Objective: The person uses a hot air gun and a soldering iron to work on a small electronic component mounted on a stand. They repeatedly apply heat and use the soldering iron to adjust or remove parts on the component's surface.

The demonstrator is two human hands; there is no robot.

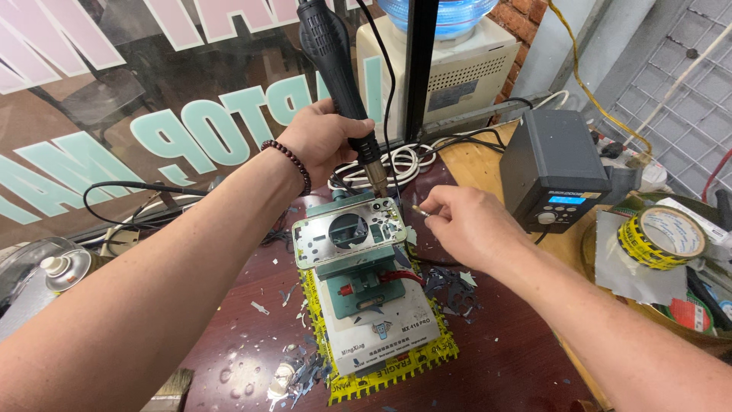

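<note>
Evidently midway, the left hand grips the hot-air wand over the clamped phone frame on the counter, right-hand fingers pinch a thin tool; glass shards lie stripped, residue left.

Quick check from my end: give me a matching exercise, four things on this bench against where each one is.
Things:
1. hot-air wand
2. phone frame
3. tape roll
4. brush

Places:
A. clamped on the fixture, mid-bench
B. bottom edge, beside the left forearm
C. in the left hand, nozzle down
D. far right, on grey sheet

Pairs: 1-C, 2-A, 3-D, 4-B. The right hand pinches a small tool at the frame's top corner.
</note>
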